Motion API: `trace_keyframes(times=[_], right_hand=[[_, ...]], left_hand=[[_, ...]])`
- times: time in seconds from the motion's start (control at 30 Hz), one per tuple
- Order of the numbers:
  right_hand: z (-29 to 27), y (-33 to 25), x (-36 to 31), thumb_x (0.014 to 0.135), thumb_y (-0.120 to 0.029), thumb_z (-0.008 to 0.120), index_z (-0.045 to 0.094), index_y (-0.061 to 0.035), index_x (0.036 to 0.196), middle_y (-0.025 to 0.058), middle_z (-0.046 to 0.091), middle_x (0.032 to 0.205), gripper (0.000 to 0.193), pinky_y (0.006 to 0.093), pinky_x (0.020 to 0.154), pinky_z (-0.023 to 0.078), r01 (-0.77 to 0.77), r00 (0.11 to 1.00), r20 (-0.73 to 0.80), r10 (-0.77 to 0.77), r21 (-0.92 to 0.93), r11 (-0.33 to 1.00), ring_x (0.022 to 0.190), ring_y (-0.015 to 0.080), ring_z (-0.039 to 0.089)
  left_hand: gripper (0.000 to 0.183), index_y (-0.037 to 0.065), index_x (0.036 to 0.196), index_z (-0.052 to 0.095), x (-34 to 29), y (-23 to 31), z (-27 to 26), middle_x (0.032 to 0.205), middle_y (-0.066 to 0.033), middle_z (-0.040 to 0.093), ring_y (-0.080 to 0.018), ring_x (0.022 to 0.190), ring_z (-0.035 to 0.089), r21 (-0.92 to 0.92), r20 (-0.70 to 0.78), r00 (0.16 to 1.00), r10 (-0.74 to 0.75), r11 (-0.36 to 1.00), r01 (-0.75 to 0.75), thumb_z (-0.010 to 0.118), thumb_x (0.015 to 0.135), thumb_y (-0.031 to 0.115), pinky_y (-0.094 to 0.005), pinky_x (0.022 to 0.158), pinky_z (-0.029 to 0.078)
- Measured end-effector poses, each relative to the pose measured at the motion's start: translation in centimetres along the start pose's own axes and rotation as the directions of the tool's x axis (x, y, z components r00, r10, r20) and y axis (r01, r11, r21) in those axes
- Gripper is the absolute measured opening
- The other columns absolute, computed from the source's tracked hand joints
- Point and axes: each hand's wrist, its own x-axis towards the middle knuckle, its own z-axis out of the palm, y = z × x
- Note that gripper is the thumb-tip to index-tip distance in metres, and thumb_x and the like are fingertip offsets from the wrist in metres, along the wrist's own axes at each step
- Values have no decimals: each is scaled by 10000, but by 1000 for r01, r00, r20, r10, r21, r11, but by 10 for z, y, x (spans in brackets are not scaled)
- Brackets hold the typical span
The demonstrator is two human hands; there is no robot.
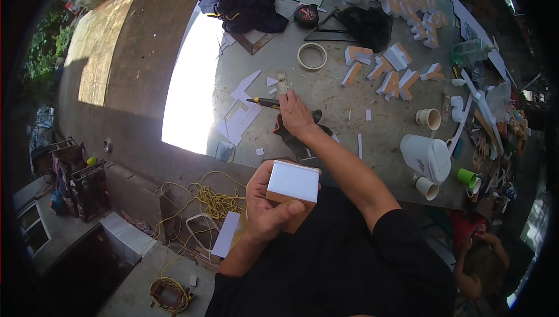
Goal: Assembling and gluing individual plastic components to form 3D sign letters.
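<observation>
My left hand (267, 215) is wrapped round a box-shaped block (293, 182) with a white top and orange-brown sides, held close to my body. The thumb presses along its near side. Over the table, my right hand (297, 114) reaches forward with the fingers closed at the end of a black and yellow utility knife (264, 102). A small worn strip (282, 80) lies just beyond those fingertips. Under the right wrist is a dark work glove (291, 137) with orange-red on it, partly hidden. White cut-out sheet scraps (241, 116) lie left of the knife.
On the grey table (326, 93) are a tape roll (312, 57), a tape measure (305, 16), dark cloth (244, 5) and several white-and-orange cut letters (396, 81). Cups (428, 119) and a white container (425, 157) stand right. Yellow cord (215, 200) lies lower left. Another person (483, 259) is lower right.
</observation>
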Motion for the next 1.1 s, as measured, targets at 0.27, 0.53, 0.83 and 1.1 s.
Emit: trace_keyframes(times=[0.27,0.53,0.83,1.1], right_hand=[[-171,32,-139,882,-78,622,428,-29,1201,160,626,875,377,393,706,480,-328,911,29,410,654,681,802,306,646],[-327,23,-283,888,-104,666,486,8,1300,175,653,1032,463,327,778,501,-252,814,-238,531,678,690,883,266,655],[-367,-24,-320,798,-129,753,540,-164,1329,89,552,867,573,331,528,473,-209,830,-488,269,175,962,668,185,583],[-381,-68,-315,647,-94,804,553,-179,1282,100,569,921,688,377,581,464,-350,850,-402,340,51,935,718,247,585]], left_hand=[[661,-59,1153,488,35,-28,42,1063,-203,638,-313,1039,668,205,190,961,-202,965,162,829,711,294,-451,908,568],[724,-35,1166,490,59,-69,125,1075,-178,646,-287,1046,664,396,419,844,-335,904,162,885,688,340,-411,918,539],[676,-56,1269,478,65,-79,157,1218,-242,625,-277,1142,623,347,721,631,-287,938,31,850,717,59,-379,972,494],[644,-81,1233,498,59,-55,156,1201,-273,626,-320,1146,625,284,838,508,-200,955,-92,852,709,39,-403,969,505]])
